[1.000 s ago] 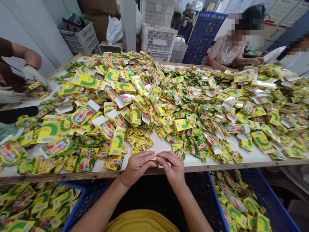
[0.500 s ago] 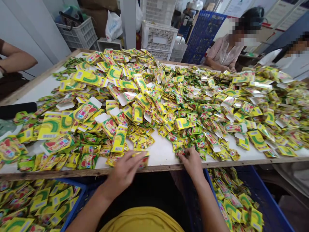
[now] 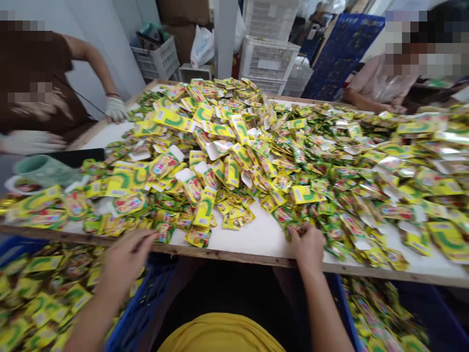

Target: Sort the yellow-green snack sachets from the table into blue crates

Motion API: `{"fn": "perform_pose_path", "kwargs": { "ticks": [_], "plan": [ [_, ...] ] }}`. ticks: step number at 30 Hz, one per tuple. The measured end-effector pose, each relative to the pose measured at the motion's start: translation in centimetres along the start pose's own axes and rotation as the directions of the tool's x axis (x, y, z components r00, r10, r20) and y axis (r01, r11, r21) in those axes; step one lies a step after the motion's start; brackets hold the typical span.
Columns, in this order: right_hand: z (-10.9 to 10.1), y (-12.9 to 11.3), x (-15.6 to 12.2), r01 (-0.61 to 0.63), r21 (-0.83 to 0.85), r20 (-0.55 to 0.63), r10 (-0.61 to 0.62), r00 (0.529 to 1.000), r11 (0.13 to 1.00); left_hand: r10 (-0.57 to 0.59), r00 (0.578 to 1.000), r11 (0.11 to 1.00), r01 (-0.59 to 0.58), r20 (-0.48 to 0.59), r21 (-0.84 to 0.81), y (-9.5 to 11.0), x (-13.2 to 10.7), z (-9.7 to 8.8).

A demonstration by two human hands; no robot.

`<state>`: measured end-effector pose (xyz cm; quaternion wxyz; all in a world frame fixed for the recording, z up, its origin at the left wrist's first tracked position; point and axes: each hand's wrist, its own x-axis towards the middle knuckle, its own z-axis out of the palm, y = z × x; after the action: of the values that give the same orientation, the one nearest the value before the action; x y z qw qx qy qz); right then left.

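My left hand (image 3: 128,256) is at the table's front edge on the left, above a crate of packs. It is smeared by motion, and I cannot make out whether anything is in its bent fingers. A small green packet (image 3: 164,233) lies just beyond its fingertips. My right hand (image 3: 309,247) rests at the front edge further right, with thumb and fingers closed on a small green-and-red packet (image 3: 293,230), partly hidden. Before both hands spreads a heap of small packets (image 3: 236,213) and flat yellow-green cardboard boxes (image 3: 205,206), several with white flaps raised.
Below the edge stand a left blue crate (image 3: 126,318) and a right blue crate (image 3: 421,303), both holding yellow packs. A person in gloves (image 3: 116,108) is at the left, another person (image 3: 381,90) at the far right. A black flat object (image 3: 82,156) lies near a green cup-shaped thing (image 3: 46,168).
The view has swung left, bringing the gloved person into sight. My left hand has moved left, away from the middle; the yellow pack at its fingers no longer shows. My right hand stays among the packets.
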<state>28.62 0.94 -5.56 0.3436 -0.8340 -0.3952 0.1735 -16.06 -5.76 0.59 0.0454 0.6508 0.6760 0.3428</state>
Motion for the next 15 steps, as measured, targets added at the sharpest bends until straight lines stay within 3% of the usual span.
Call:
{"fn": "perform_pose_path", "kwargs": {
  "ticks": [3, 5, 7, 9, 11, 15],
  "plan": [
    [0.4, 0.5, 0.3, 0.162, -0.347, 0.063, -0.15, 0.987, 0.924, -0.008, 0.997, 1.0, 0.007, 0.082, 0.008, 5.7, 4.1, 6.1],
    [0.7, 0.7, -0.1, 0.244, -0.338, 0.132, -0.211, 0.969, 0.909, -0.068, 0.986, 0.996, 0.058, 0.151, 0.068, 7.6, 6.0, 8.9],
    [0.6, 0.6, -0.9, 0.264, -0.202, 0.169, -0.232, 0.958, 0.943, -0.12, 0.968, 0.992, 0.108, 0.222, 0.067, 8.6, 6.8, 10.5],
    [0.0, 0.0, -2.0, 0.227, -0.046, 0.196, -0.214, 0.957, 0.973, -0.083, 0.954, 0.996, 0.088, 0.288, -0.004, 9.5, 6.4, 11.0],
    [-0.9, -1.3, -2.8, 0.176, 0.11, 0.23, -0.197, 0.953, 0.978, 0.043, 0.93, 0.997, -0.017, 0.366, -0.074, 10.7, 5.1, 11.2],
    [-1.9, -5.3, -4.1, 0.141, 0.41, 0.137, -0.213, 0.967, 0.901, 0.279, 0.799, 0.949, -0.313, 0.532, -0.028, 14.3, 2.1, 11.9]
  ]
}}
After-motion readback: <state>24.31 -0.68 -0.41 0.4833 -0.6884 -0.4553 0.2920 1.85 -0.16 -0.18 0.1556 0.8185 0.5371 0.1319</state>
